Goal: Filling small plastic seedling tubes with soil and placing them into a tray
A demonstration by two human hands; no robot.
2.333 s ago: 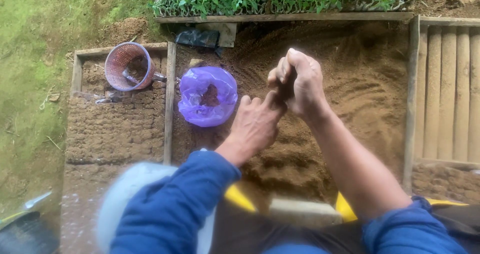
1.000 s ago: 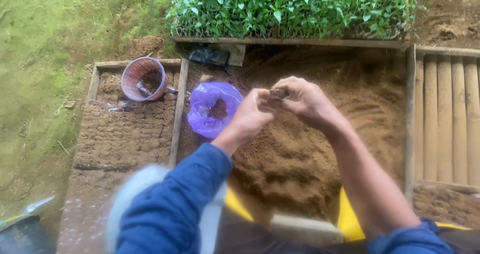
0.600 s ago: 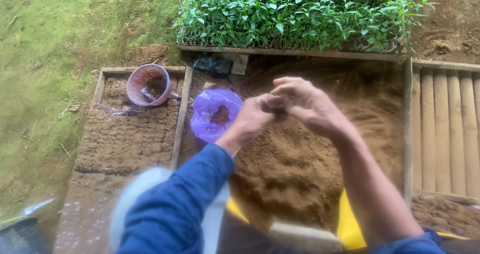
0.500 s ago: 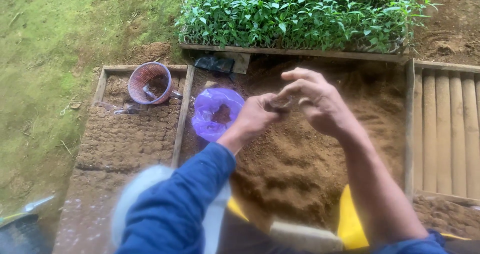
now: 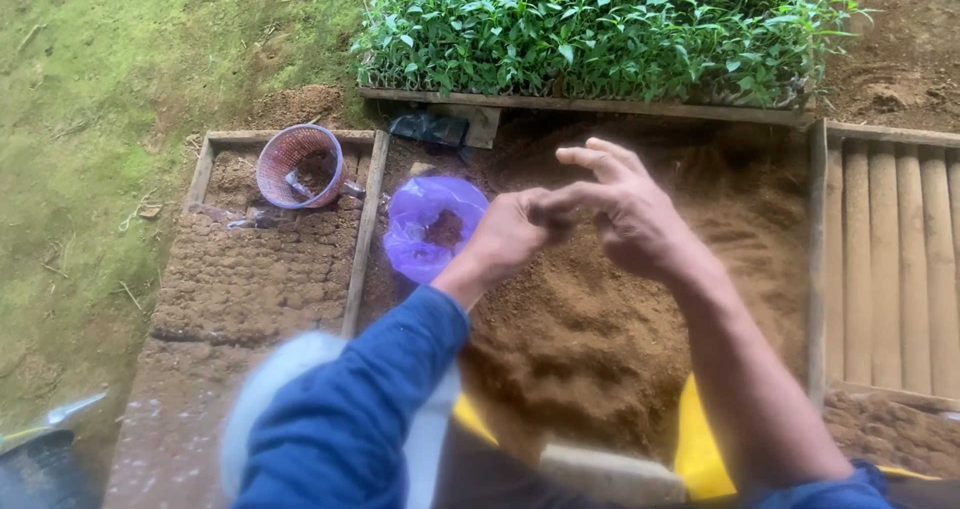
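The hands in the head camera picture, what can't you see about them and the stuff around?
- Head view: whatever the left hand and right hand pinch is hidden by the fingers.
- Purple bag: the dark contents are too small to tell.
- Pink basket: the thing inside is too small to identify.
- White object near the blue sleeve: blurred and partly covered.

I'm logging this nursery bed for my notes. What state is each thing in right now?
Left hand: raised over the soil, fingertips meeting the right hand's.
Right hand: raised, upper fingers spread.
Purple bag: open, dark soil inside.
Pink basket: tipped on its side, mouth open.
Loose soil: heaped, uneven.
Seedlings: upright, leafy, dense.
Filled pots bed: packed in rows.
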